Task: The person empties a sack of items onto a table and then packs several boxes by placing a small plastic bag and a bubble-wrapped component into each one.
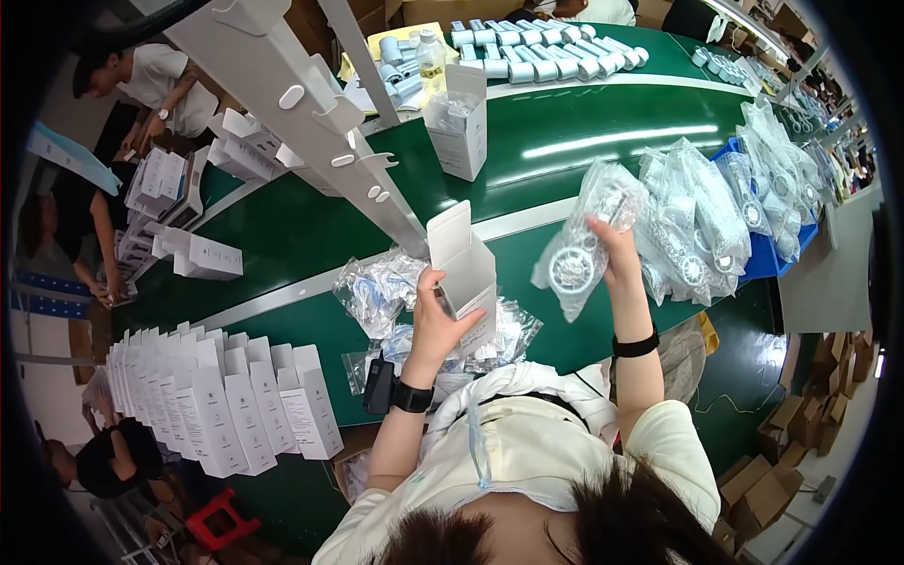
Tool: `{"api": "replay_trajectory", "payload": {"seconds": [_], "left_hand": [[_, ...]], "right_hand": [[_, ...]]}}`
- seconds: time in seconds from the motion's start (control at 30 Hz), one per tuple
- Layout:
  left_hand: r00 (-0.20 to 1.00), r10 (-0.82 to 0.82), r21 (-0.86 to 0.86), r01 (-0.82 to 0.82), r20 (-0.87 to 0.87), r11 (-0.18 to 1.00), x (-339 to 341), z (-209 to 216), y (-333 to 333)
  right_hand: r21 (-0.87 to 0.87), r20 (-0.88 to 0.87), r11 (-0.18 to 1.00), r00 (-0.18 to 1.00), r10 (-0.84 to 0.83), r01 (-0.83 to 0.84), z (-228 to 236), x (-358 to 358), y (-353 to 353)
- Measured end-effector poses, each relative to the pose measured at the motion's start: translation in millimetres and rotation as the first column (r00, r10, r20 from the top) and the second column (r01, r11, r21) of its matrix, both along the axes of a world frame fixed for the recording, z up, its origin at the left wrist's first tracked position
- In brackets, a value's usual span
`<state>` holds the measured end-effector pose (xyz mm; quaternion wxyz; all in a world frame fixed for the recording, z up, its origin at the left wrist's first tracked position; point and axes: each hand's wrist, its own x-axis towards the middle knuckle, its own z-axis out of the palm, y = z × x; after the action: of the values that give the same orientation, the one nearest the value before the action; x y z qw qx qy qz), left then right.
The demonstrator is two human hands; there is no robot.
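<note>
My left hand (pixel 438 325) grips a small white carton (pixel 468 268) with its top flap standing open, held above the green belt (pixel 311 235). My right hand (pixel 614 254) holds up a clear plastic bag with a round white part inside (pixel 584 240), just right of the carton. A heap of similar bagged parts (pixel 702 217) lies to the right, next to that hand. Small clear bags with blue-white contents (pixel 377 287) lie on the belt to the left of and beneath the carton.
Rows of folded white cartons (pixel 217 395) stand at my lower left. An open white box (pixel 459 122) rides the belt farther up, with white cylinders (pixel 546 47) beyond. A white metal frame (pixel 311 113) crosses overhead. Other people work at the left; cardboard boxes (pixel 782 471) lie at lower right.
</note>
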<state>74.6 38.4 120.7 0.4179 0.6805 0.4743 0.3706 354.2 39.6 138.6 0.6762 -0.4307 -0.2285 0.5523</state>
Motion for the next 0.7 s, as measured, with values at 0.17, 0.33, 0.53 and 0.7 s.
{"api": "replay_trajectory", "payload": {"seconds": [0.17,0.33,0.53,0.7], "left_hand": [[0.994,0.072,0.278,-0.045,-0.088,0.959,17,-2,-6],[0.98,0.192,0.485,-0.14,-0.059,0.863,23,-1,-2],[0.935,0.352,0.359,-0.346,0.051,0.867,-23,-7,-19],[0.891,0.428,0.437,-0.448,0.151,0.779,-93,-24,-67]], "right_hand": [[0.208,-0.058,0.926,0.949,-0.31,0.315,52,-108,25],[0.552,0.514,0.778,0.612,-0.601,0.3,26,-148,24],[0.452,0.881,0.834,0.302,-0.363,-0.317,26,-135,11],[0.102,0.846,0.805,0.477,0.239,-0.585,-50,-211,44]]}}
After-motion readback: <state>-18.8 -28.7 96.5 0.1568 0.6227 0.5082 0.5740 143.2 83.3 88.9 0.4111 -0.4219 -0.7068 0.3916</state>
